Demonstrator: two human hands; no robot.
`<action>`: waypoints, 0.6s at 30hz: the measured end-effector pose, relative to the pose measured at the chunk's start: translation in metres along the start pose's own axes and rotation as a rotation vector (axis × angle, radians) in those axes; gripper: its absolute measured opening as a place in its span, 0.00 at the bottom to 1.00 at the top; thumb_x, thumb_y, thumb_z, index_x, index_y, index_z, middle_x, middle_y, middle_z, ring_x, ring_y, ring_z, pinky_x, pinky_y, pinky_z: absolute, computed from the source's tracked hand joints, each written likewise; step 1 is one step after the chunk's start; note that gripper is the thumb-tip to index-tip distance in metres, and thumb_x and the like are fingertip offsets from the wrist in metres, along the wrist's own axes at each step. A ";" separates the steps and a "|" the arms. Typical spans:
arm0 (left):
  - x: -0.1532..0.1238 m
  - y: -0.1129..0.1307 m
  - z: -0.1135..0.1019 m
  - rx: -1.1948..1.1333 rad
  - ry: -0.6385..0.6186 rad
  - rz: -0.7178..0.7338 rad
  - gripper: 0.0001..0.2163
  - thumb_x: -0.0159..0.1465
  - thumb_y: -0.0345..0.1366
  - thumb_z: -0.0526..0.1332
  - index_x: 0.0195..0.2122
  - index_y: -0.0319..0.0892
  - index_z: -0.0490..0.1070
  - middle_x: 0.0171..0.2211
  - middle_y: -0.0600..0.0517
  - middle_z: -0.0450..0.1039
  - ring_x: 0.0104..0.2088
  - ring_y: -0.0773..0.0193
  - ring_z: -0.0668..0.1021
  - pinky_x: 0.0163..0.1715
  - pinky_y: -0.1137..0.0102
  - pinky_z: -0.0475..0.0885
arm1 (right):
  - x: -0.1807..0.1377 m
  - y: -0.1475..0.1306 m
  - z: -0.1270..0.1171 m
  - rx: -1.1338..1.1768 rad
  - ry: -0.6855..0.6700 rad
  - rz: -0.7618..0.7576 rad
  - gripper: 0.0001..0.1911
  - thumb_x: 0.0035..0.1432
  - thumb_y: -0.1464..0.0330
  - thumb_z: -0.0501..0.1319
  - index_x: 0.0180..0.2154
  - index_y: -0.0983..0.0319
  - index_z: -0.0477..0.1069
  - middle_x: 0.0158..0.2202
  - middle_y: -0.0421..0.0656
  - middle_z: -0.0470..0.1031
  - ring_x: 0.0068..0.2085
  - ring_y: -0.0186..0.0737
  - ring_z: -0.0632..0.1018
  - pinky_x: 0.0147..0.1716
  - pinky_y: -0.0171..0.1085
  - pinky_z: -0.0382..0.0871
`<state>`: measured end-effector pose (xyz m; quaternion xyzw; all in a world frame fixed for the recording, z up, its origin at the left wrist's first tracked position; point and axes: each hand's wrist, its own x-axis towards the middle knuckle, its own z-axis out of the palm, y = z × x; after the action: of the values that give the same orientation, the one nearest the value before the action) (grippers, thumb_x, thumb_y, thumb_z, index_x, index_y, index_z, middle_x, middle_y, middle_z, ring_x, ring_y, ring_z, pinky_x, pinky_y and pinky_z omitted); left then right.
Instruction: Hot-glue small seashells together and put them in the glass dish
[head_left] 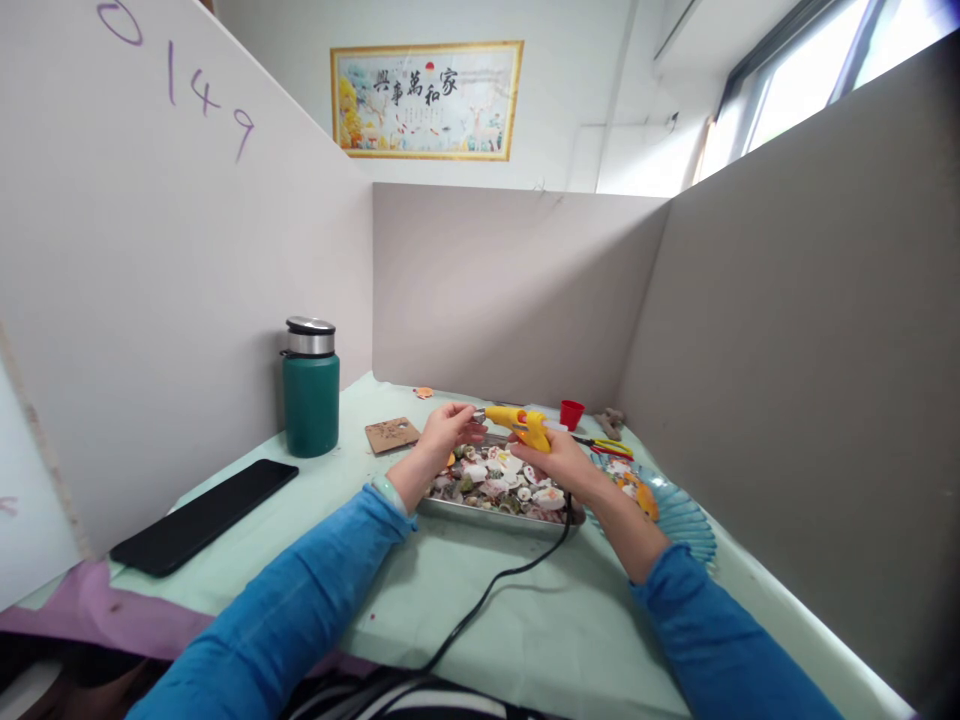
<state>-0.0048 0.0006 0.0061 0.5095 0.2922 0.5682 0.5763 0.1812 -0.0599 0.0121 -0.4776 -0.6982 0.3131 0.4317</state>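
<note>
My right hand [556, 459] is closed around a yellow glue gun [523, 425], whose nozzle points left. My left hand [445, 432] has its fingers pinched together right at the nozzle tip; whatever they hold is too small to make out. Both hands hover over a metal tray [480, 511] filled with several seashells [501, 483]. The gun's black cord [495, 585] runs from the tray's near edge back toward me.
A green flask [310, 387] and a black phone [206, 514] lie to the left, with a brown card [391, 434] near the tray. A red cup [571, 413], scissors [609, 446] and a blue shell-shaped dish [679, 512] sit on the right. Partition walls enclose the table.
</note>
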 end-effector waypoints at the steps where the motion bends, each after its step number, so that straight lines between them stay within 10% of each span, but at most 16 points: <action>1: 0.000 0.000 0.000 -0.002 -0.002 -0.001 0.05 0.60 0.32 0.60 0.33 0.35 0.66 0.27 0.46 0.73 0.26 0.64 0.78 0.29 0.69 0.74 | 0.000 0.000 0.000 0.003 -0.001 0.001 0.17 0.48 0.58 0.63 0.37 0.62 0.71 0.22 0.37 0.65 0.19 0.29 0.65 0.18 0.31 0.59; 18: 0.001 -0.001 -0.002 -0.042 -0.019 -0.027 0.05 0.58 0.32 0.61 0.33 0.35 0.67 0.25 0.49 0.73 0.24 0.65 0.77 0.29 0.69 0.73 | -0.002 -0.003 -0.002 -0.041 -0.028 -0.048 0.18 0.48 0.58 0.63 0.38 0.64 0.72 0.20 0.37 0.65 0.19 0.30 0.64 0.19 0.31 0.58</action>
<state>-0.0056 0.0026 0.0047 0.4986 0.2814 0.5617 0.5973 0.1817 -0.0630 0.0149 -0.4649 -0.7217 0.2952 0.4193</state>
